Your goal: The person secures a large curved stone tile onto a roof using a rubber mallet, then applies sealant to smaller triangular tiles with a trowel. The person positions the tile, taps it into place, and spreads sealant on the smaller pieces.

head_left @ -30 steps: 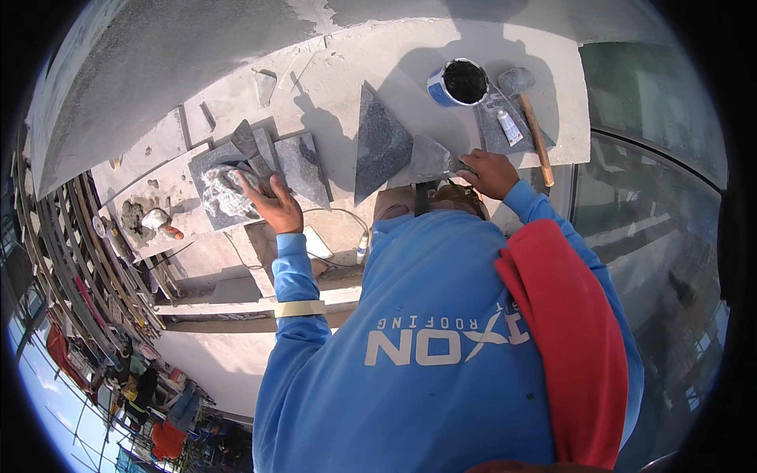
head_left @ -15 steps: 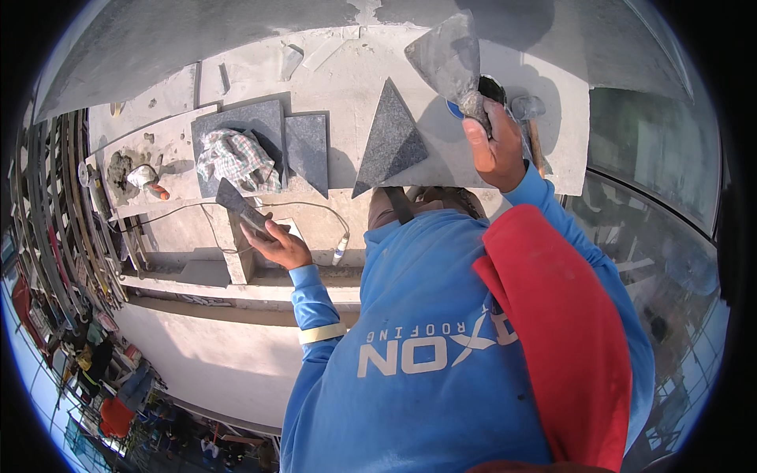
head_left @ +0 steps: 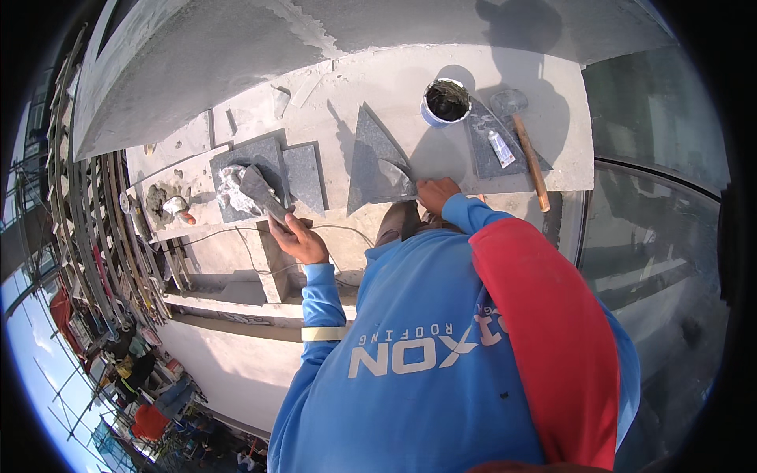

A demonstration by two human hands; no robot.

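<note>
scraper (head_left: 259, 189) and trowel (head_left: 397, 181), one per hand

remotely i see the left hand (head_left: 300, 239) pinching the scraper, its blade over the cloth (head_left: 231, 191); the right hand (head_left: 437, 194) is curled round the trowel, its blade over the triangular tile (head_left: 365, 162), contact unclear. the bucket (head_left: 433, 117) stands near the mallet (head_left: 531, 158).

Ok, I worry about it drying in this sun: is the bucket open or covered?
Open: no lid sits on the bucket, and dark material shows inside its mouth.

large and small white lettering (head_left: 369, 361) across a blue sweatshirt (head_left: 426, 410), unreadably small print on a white-and-blue tube (head_left: 500, 149)
</note>
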